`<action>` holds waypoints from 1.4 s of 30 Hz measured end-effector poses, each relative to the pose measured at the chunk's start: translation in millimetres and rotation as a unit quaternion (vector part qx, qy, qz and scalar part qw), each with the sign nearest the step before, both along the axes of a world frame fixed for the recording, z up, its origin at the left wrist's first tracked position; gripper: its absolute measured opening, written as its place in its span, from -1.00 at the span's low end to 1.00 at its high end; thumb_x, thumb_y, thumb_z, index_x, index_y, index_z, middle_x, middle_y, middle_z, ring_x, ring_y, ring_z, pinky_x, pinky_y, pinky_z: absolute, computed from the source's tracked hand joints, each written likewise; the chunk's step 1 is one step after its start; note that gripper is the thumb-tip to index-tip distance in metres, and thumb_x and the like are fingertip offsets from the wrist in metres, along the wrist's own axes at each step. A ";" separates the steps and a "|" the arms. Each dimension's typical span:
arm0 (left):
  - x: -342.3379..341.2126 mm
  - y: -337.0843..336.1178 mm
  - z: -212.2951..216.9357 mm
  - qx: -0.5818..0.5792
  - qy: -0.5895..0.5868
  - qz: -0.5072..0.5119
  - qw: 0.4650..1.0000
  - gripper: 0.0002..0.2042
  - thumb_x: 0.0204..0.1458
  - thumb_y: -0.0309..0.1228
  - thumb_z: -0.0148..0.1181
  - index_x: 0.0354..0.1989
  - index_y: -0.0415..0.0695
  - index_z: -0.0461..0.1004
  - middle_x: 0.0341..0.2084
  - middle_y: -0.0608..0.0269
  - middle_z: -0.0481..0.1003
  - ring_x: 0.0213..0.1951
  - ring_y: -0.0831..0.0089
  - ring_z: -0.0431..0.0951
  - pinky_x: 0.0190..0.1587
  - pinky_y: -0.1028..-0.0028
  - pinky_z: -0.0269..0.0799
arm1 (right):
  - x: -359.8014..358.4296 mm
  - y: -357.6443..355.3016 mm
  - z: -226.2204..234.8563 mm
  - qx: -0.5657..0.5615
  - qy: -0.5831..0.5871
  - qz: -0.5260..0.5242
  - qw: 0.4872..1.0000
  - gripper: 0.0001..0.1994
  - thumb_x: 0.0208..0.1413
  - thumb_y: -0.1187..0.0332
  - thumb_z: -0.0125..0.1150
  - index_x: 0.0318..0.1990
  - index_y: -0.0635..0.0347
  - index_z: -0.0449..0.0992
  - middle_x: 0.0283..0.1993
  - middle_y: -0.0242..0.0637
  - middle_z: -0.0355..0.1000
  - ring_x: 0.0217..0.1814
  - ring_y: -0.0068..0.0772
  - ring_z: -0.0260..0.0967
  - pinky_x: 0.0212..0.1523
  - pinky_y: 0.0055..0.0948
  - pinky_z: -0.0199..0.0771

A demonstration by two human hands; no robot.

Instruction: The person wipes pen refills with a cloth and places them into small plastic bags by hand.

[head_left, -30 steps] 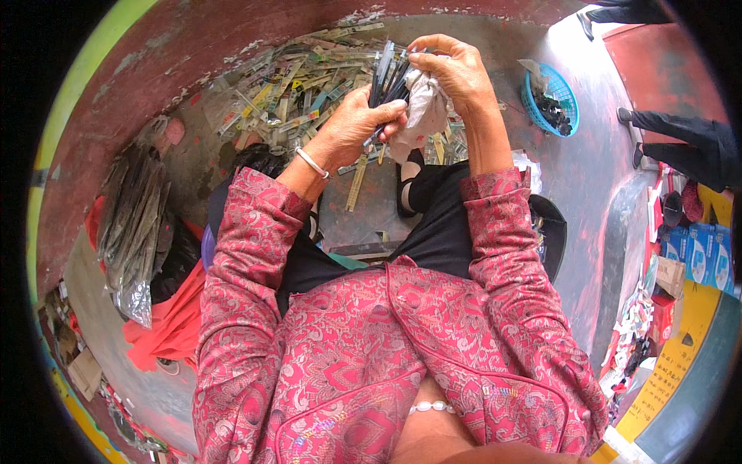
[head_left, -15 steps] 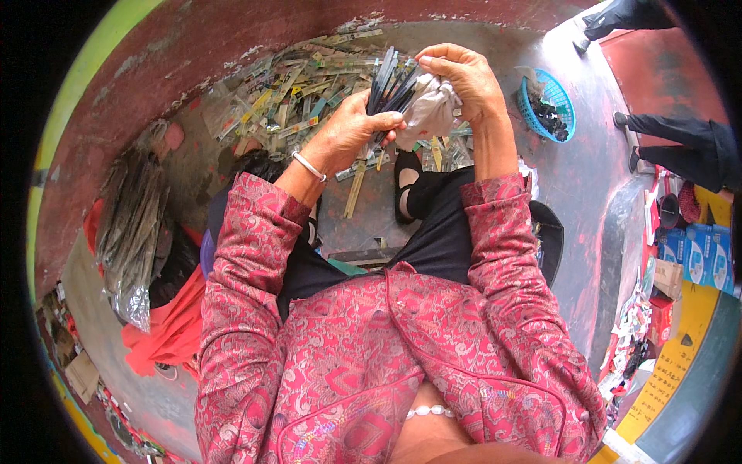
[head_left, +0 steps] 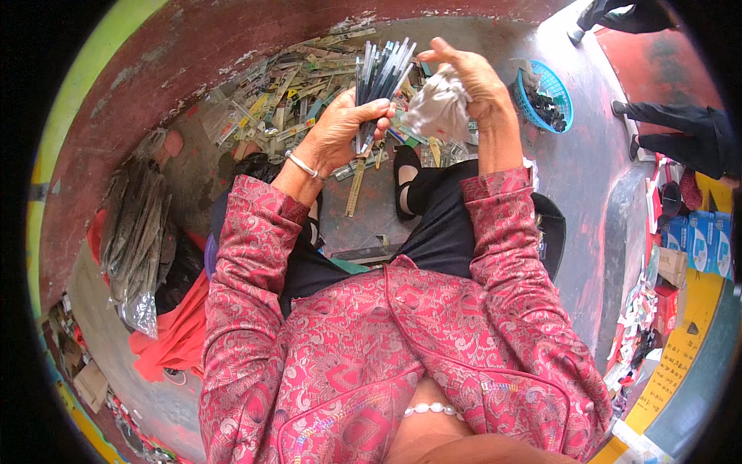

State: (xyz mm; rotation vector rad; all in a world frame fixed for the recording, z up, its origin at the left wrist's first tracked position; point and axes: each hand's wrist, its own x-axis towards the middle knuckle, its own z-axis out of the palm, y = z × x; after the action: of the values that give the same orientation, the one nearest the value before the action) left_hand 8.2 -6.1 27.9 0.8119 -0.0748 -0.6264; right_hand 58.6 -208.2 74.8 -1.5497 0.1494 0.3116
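Fingers of left hand (head_left: pixel 336 127) clasp dark pen bundle (head_left: pixel 379 77); right hand (head_left: pixel 468 77) grips clear wrapper (head_left: pixel 439 108).

Red paisley jacket (head_left: pixel 433 340), blue basket (head_left: pixel 560 93)

Light: even, soft daylight, moderately bright; no single source I can place. Shadows are weak and diffuse; the darkest area lies under my legs and around the black bags at the left of the floor (head_left: pixel 603 178). Mild sheen on the clear plastic wrapping at the left, and on the grey floor at the right. No blown-out glare.

Optics: strong fisheye. A black ring surrounds the circular picture; the wall and floor edges bend hard toward the rim. Colour fringing, green-yellow, along the left rim.

Sharpness: centre reasonably crisp, my sleeve pattern reads clearly. My right hand (head_left: pixel 464 85) shows slight softness. Rim detail is smeared and compressed.
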 end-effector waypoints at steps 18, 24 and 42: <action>-6.3 -10.1 6.2 0.081 -0.059 0.072 0.992 -0.87 -0.01 -0.44 0.09 -0.35 -0.19 0.32 -0.56 0.30 0.43 -0.63 0.66 0.33 -0.61 0.68 0.22 | 5.3 16.3 -12.8 -0.019 -0.066 0.101 0.993 -0.82 -0.12 0.34 0.24 -0.38 0.26 0.50 -0.37 -0.36 0.42 -0.31 -0.59 0.31 -0.23 -0.62 0.28; -2.9 -13.3 1.4 0.122 -0.081 0.079 0.986 -0.88 -0.03 -0.45 0.11 -0.37 -0.17 0.31 -0.57 0.29 0.43 -0.65 0.70 0.30 -0.65 0.71 0.15 | -1.6 14.2 0.9 -0.057 -0.213 -0.097 0.971 -0.75 -0.14 0.34 0.27 -0.34 0.36 0.51 -0.46 -0.37 0.43 -0.46 -0.65 0.30 -0.43 -0.66 0.30; 1.0 -14.1 -2.1 0.290 -0.218 0.052 0.930 -0.84 -0.05 -0.43 0.08 -0.31 -0.20 0.34 -0.62 0.41 0.35 -0.63 0.72 0.27 -0.62 0.68 0.18 | 4.3 9.0 -8.9 -0.016 -0.136 0.048 0.989 -0.88 -0.10 0.40 0.24 -0.43 0.28 0.51 -0.52 -0.43 0.43 -0.52 -0.70 0.29 -0.48 -0.71 0.28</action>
State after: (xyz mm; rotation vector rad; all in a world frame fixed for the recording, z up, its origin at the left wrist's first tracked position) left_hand 9.1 -20.3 25.8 1.5138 -0.2587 -0.3538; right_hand 62.9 -199.2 65.8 -1.6187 -0.1351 0.1721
